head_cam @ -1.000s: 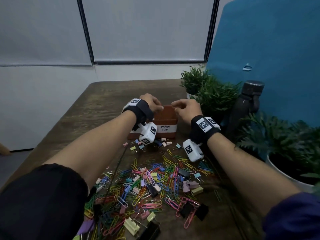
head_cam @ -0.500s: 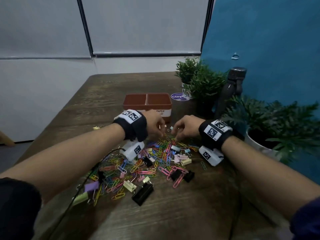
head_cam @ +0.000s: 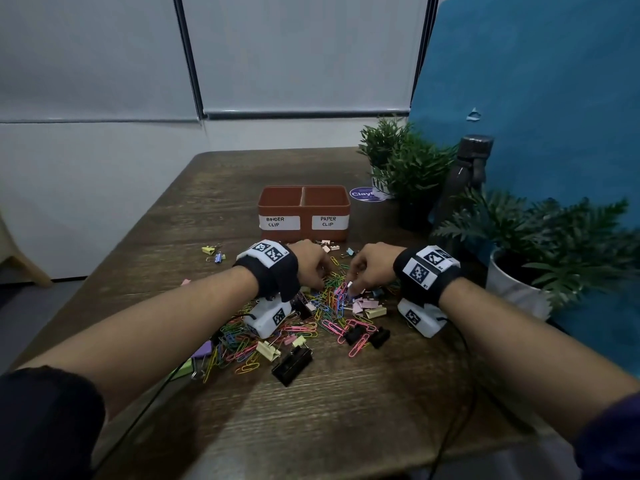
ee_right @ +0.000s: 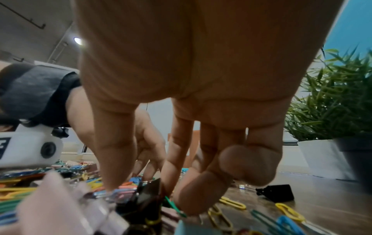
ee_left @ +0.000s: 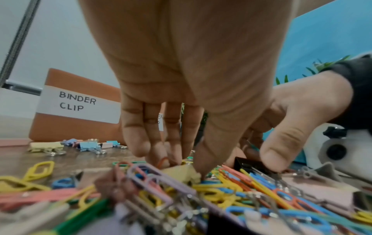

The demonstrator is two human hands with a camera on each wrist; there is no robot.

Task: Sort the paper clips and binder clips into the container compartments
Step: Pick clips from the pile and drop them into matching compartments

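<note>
My left hand (head_cam: 310, 261) has its fingertips down in the clip pile (head_cam: 311, 320), closing round a pale yellow binder clip (ee_left: 182, 173); my right hand (head_cam: 369, 268), alongside, pinches at a black binder clip (ee_right: 148, 190), though I cannot tell if it is gripped. The container (head_cam: 304, 213) lies straight ahead, beyond both hands, BINDER CLIP compartment (head_cam: 280, 197) nearer my left. Only the wrist views show which clips my fingers meet

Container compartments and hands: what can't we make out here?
- Container contents: head view, hidden behind its front wall.
- PAPER CLIP label: left wrist view, left hand covers it.
- What the left hand's fingers hold: their tips are buried in the clip pile.
- Right hand grasp: right wrist view, blurred.
</note>
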